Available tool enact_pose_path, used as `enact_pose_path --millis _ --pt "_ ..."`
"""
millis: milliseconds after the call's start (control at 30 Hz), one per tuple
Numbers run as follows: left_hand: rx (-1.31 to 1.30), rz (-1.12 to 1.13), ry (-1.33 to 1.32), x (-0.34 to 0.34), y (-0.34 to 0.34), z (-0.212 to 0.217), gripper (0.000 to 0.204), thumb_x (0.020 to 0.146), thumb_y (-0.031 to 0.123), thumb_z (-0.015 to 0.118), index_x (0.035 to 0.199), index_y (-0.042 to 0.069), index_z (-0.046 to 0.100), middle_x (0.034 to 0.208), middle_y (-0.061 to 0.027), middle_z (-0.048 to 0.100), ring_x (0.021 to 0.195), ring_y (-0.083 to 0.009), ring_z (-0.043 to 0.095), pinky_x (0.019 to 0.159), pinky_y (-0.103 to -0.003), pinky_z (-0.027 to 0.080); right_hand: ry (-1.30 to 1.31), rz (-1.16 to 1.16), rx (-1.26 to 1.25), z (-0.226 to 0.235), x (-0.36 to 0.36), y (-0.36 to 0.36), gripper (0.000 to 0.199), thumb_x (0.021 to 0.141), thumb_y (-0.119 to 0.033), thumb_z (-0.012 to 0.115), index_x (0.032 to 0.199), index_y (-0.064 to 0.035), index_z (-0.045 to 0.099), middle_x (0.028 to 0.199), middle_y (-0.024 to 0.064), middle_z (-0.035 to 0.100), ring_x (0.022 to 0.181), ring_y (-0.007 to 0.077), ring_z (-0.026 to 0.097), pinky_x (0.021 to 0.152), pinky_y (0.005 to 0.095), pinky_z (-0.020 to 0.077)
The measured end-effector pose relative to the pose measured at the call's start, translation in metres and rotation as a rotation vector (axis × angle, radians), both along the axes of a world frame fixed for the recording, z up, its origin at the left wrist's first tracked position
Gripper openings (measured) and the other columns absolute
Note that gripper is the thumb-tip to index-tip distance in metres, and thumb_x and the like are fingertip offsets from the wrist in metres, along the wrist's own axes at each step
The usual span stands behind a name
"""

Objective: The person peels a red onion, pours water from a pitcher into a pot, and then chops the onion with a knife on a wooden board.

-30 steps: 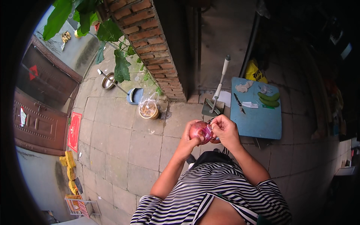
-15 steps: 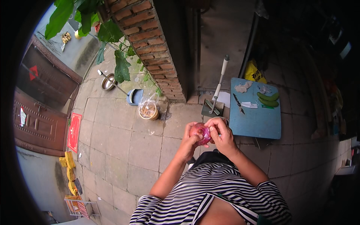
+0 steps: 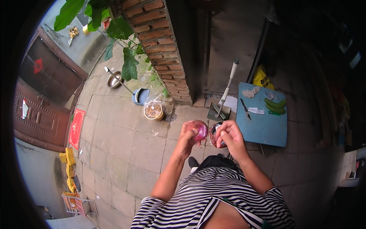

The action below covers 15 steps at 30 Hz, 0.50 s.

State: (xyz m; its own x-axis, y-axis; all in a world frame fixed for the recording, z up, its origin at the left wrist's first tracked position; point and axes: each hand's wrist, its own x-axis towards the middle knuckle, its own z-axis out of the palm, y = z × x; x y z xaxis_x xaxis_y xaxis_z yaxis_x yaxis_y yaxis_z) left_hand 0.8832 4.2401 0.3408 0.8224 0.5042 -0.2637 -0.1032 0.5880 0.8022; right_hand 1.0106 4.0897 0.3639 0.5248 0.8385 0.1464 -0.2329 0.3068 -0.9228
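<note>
Onion [image 3: 202,132] is gripped by the curled left hand [image 3: 186,138], its shiny side turned toward the right hand [image 3: 231,138], just apart, fingertips drawn close; whether anything is pinched cannot be told.

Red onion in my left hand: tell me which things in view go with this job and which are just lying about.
Seem part of the job:
left hand, holding the red onion
right hand, beside a partly hidden reddish thing

Apparently just lying about:
knife and green vegetables on the blue table
blue dustpan
metal bowl
</note>
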Motion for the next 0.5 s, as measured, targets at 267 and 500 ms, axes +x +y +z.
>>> enact_pose_path --millis 267,500 --pt "0.108 -0.250 0.059 -0.005 -0.008 0.019 0.050 0.081 0.027 0.064 0.123 0.005 0.050 0.094 -0.0042 0.060 0.067 -0.0099 0.058 0.047 -0.019 0.037 -0.745 0.027 -0.163 0.029 0.013 0.010 0.021 0.082 -0.002 0.067 0.103 -0.0016 0.065 0.094 0.0067 0.058 0.086 0.0163 0.062 0.073 0.0270 0.0512" --pt "0.239 -0.316 0.147 -0.005 -0.007 0.028 0.046 0.079 0.023 0.061 0.122 0.008 0.050 0.092 -0.0014 0.057 0.070 -0.0061 0.053 0.050 -0.017 0.036 -0.780 0.020 -0.122 0.027 0.019 0.012 0.015 0.075 0.000 0.071 0.090 -0.0017 0.070 0.087 0.0085 0.065 0.075 0.0207 0.064 0.068 0.0296 0.0519"
